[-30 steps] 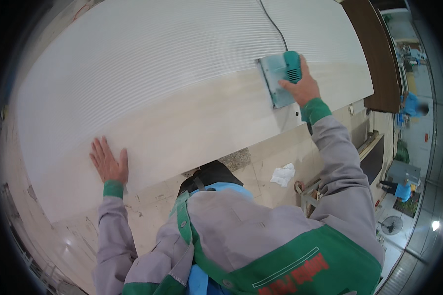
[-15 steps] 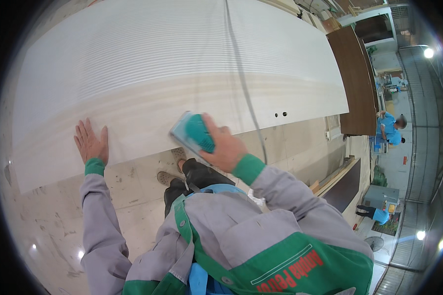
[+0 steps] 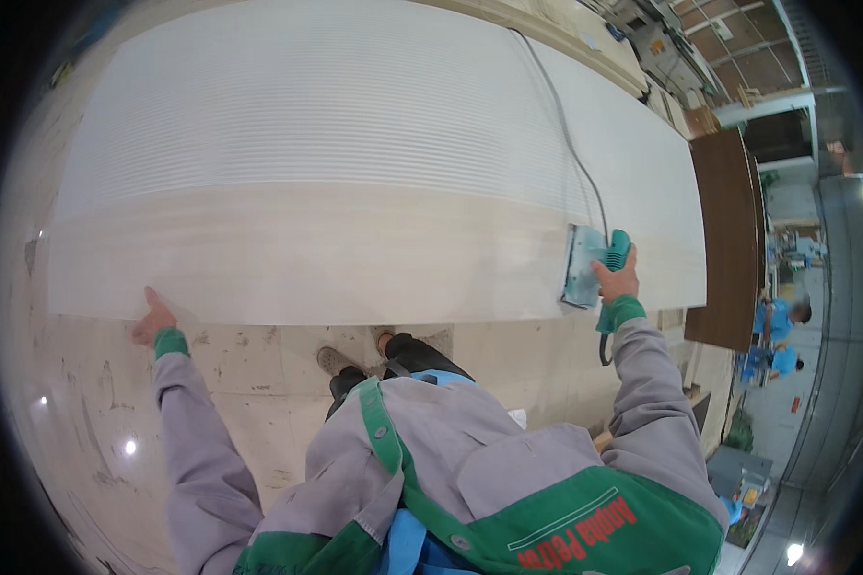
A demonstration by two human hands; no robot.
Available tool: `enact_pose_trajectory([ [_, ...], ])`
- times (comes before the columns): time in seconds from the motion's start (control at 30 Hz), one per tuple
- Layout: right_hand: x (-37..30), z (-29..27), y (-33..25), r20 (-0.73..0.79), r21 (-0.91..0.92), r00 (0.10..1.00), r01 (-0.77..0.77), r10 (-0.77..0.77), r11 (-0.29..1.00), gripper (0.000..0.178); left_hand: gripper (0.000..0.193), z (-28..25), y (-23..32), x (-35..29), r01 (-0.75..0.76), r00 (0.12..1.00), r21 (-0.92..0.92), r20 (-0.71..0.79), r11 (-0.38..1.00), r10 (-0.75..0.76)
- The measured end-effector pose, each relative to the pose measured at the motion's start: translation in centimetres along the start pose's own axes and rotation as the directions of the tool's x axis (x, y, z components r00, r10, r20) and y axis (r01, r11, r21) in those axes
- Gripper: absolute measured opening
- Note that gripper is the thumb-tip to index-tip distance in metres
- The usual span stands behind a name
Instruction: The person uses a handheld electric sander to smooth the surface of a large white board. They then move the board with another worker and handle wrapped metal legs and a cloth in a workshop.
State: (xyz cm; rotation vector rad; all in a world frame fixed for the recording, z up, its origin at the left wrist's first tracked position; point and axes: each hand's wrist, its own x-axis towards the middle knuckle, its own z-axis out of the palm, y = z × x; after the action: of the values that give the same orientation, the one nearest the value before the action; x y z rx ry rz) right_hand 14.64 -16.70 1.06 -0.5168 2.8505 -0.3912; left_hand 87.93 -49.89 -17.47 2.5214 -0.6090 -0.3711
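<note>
A long white panel [image 3: 355, 254] lies before me, with fine ridges across its far half and a smooth cream band along its near half. Near its right end, my right hand [image 3: 619, 280] is wrapped around a teal power sander [image 3: 585, 264]. The sander looks tilted, its flat pale base facing left, close to the panel's near edge. At the near left edge, my left hand [image 3: 153, 320] straddles the panel's rim. One digit stretches over the top face, the others are curled at the edge and partly hidden.
A grey cord [image 3: 571, 144] runs from the panel's far edge to the sander. Beyond the right end stands a brown board [image 3: 729, 240]. Stacked pale boards [image 3: 537, 34] line the far side. People in blue [image 3: 779, 321] are at the far right. Tiled floor [image 3: 249, 374] lies below.
My right hand has carried the sander rightward along the panel, and its base has turned to face left. My left hand went from flat and spread to curled at the edge. The view has shifted.
</note>
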Motion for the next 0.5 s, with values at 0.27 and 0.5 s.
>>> enact_pose_trajectory([
  [0.27,0.0,1.5,-11.1,0.131,0.100,0.950,0.270,-0.282,0.958,0.110,0.104,-3.6,-5.8,1.4,0.274,0.960,-0.312,0.039,0.910,-0.276],
  [0.5,-4.4,6.3,-26.5,0.257,0.015,0.760,0.615,-0.597,0.789,0.113,0.105,-8.9,-10.5,2.3,0.225,0.966,-0.277,-0.064,0.934,-0.251],
])
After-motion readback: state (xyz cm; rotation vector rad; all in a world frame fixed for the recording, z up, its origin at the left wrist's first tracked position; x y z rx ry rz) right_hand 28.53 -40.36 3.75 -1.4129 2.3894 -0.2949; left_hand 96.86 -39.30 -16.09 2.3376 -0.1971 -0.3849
